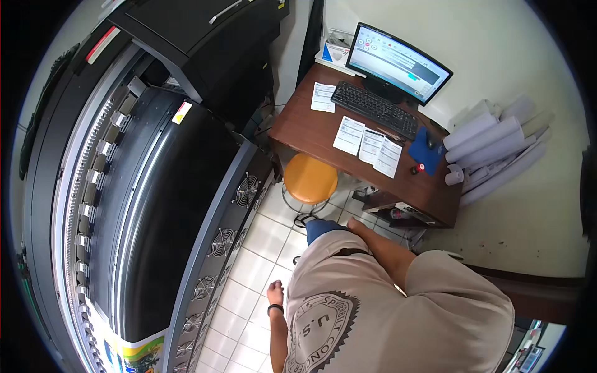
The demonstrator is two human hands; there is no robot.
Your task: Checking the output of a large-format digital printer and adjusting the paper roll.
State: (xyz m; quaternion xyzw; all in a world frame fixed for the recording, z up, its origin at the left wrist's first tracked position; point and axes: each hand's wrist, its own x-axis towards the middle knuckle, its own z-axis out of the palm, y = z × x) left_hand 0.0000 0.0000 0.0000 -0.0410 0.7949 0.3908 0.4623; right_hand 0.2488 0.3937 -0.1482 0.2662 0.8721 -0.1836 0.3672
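White floor tiles [249,268] bordered a wide-format printer [180,211], stretching lengthwise at left, nearer the left hand [275,291], empty and loosely half-open. An orange round stool [310,178] stood ahead, nearer the right hand [352,225], whose closure I couldn't tell.

orange stool [310,178] | round, upright, by desk [306,128] | black printer [165,217] | left of stool

White tiled floor [252,273] lay under the left fingers [277,284]; farther ahead stood an orange stool [311,179], then a brown desk [311,129] beside a pale wall [510,68].
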